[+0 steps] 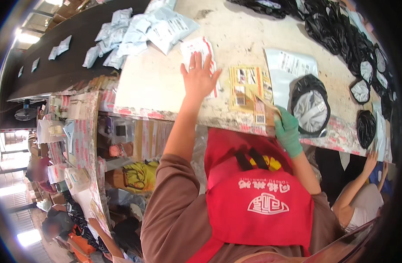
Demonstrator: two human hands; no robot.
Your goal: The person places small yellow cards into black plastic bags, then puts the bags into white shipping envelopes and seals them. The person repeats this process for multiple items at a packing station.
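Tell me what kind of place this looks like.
Probably a parcel packing or sorting workshop. Grey mailer bags lie heaped on the worktable, black bags run along its far side, and the left hand presses a label sheet while the gloved right hand holds a small label.

Left hand [199, 78] flat, fingers spread; gloved right hand [288, 132] pinching.

Left hand [198, 79]: palm covers part of the white slip [200, 52] beneath. Right hand [288, 131]: gloved fingers hide the small label's [263, 111] lower corner; grip unclear. Black bags [341, 35] beyond: cut off by the rim.
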